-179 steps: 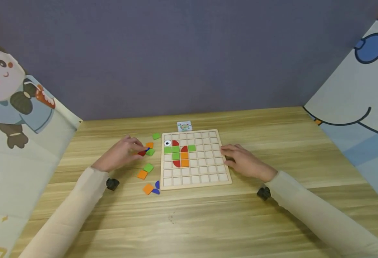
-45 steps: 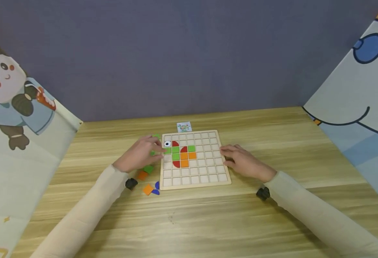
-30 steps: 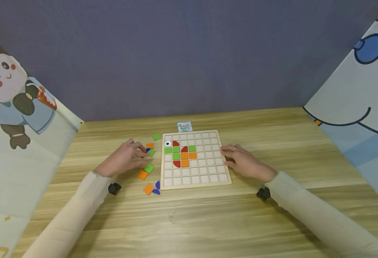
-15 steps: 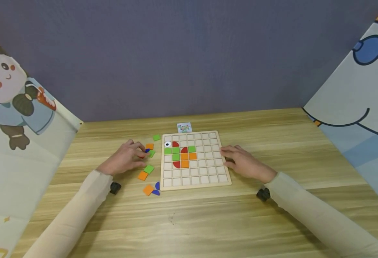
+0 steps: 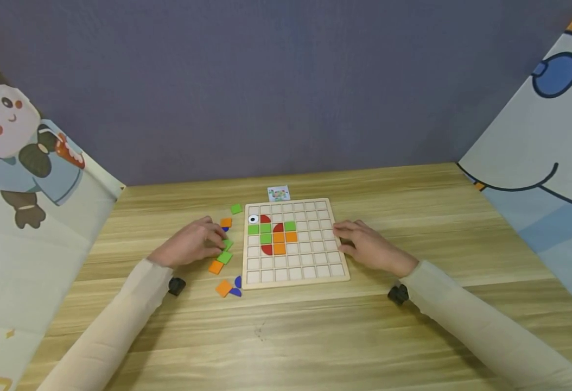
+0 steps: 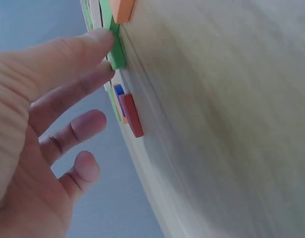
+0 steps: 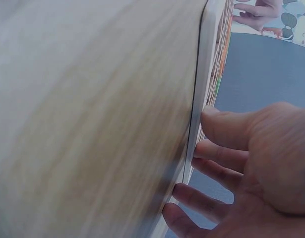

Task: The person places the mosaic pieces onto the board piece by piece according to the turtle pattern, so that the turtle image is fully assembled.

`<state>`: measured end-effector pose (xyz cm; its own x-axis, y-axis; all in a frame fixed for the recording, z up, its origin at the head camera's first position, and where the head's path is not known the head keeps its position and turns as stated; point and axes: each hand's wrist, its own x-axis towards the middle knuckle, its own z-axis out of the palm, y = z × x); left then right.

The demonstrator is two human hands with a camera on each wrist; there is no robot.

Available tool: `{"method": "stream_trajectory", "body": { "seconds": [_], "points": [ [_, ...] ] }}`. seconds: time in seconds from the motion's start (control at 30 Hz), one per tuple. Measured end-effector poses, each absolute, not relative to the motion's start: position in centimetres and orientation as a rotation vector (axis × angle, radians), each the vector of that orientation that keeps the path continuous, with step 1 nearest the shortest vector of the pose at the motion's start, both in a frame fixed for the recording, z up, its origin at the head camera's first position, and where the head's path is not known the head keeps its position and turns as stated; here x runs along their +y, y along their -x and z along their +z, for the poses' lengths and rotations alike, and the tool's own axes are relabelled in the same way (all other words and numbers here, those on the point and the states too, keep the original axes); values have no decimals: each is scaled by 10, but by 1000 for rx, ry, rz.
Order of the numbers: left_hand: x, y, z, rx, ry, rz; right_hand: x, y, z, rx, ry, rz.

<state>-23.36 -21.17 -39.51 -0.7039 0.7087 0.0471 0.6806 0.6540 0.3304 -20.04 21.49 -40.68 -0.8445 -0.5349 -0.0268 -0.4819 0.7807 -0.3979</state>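
My left hand (image 5: 190, 243), left of the wooden grid board (image 5: 296, 275), pinches a green square tile (image 6: 118, 55) between thumb and index finger; the other fingers are loosely bent. A second green tile (image 5: 224, 257) lies against an orange tile (image 5: 215, 266) just below. Past the fingertips, the left wrist view has a red piece (image 6: 132, 116) beside a blue piece (image 6: 119, 93). My right hand (image 5: 368, 244) rests its fingertips and thumb on the board's right edge. On the board sit a white eye piece (image 5: 253, 219) and several green, red and orange pieces.
Behind the board lies a small picture card (image 5: 278, 193). Another green tile (image 5: 236, 209) and an orange tile (image 5: 226, 222) are near its upper left. Close to its lower left corner are an orange tile (image 5: 224, 288) and two blue pieces (image 5: 235, 292). A dark wall (image 5: 286, 92) stands behind the table.
Since the first frame an orange tile has been added on the board under the green one. The left hand has returned to the loose pieces and drawn a green tile nearer. The right hand stays put.
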Motion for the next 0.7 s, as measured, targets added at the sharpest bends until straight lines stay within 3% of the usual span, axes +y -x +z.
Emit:
{"method": "stream_trajectory", "body": {
  "seconds": [0.7],
  "points": [
    [-198,234,-393,2778,-1174,562,215,199,-406,2841,804,-566]
  ]
}}
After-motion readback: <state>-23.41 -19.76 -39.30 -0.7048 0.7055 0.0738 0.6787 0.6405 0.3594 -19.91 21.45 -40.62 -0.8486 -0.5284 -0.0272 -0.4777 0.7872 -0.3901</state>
